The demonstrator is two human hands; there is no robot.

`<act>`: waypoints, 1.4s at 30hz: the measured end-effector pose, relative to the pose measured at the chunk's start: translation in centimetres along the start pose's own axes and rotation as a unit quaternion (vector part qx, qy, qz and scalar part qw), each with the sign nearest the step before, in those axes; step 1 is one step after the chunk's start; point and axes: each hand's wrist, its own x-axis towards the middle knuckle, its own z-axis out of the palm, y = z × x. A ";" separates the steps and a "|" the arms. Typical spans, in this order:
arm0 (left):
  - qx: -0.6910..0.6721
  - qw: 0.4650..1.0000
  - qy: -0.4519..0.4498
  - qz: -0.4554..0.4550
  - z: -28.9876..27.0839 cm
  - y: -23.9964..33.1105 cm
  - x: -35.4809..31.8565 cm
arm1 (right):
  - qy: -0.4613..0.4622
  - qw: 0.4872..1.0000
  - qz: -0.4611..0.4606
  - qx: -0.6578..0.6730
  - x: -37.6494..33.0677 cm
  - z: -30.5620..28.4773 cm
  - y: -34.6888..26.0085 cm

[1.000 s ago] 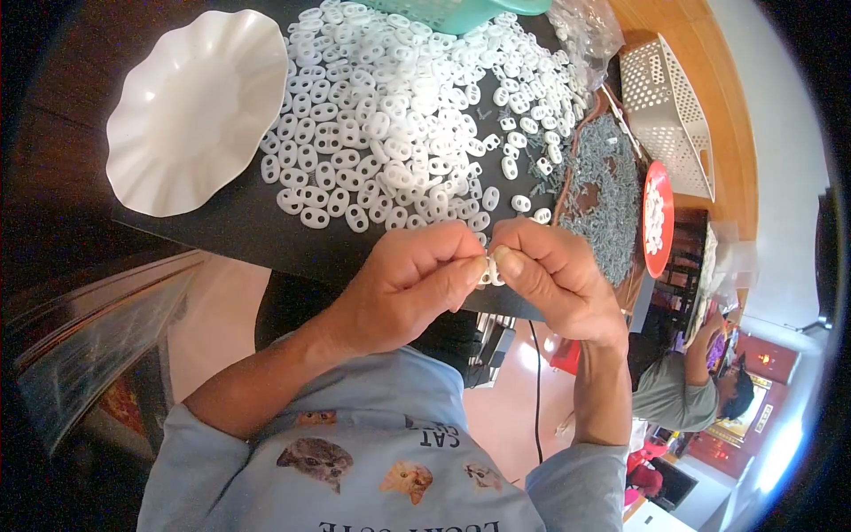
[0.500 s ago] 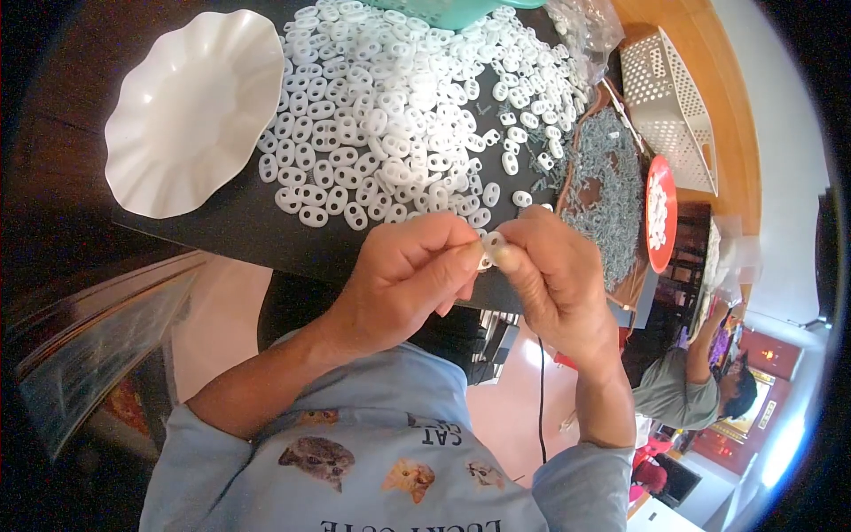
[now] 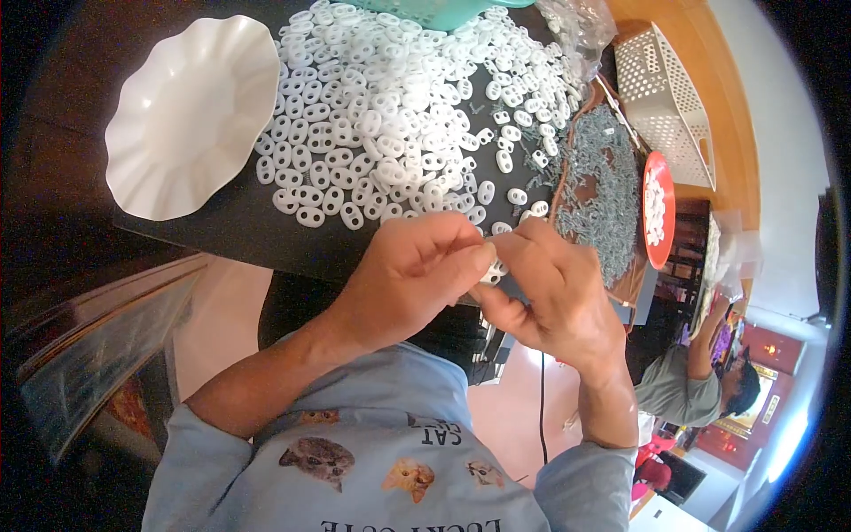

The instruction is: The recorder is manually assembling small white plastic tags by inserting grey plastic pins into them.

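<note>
The left hand (image 3: 412, 275) pinches a white two-holed piece (image 3: 495, 273) between thumb and fingertips, on the person's side of the white heap (image 3: 381, 133). The right hand (image 3: 554, 293) curls close beside it; whether it grips, I can't quite tell. Left of the heap sits a scalloped dish (image 3: 191, 115); right, grey bits (image 3: 603, 191), then a red plate (image 3: 658, 251).

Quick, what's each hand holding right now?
Left hand: closed, thumb and finger pinching a small white piece.
Right hand: fingers curled at the same piece; whether it grips cannot be told.
</note>
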 end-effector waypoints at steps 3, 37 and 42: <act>0.013 1.000 -0.006 0.015 -0.1 -0.3 0.0 | 0.011 1.000 -0.011 -0.006 -0.4 0.3 0.3; 0.077 0.994 -0.022 0.070 -0.2 -1.3 0.1 | -0.012 0.836 0.290 0.465 -2.9 1.9 -0.9; 0.078 0.993 -0.018 0.090 0.0 -1.7 0.1 | -0.014 0.865 0.270 0.422 -3.6 2.3 -0.7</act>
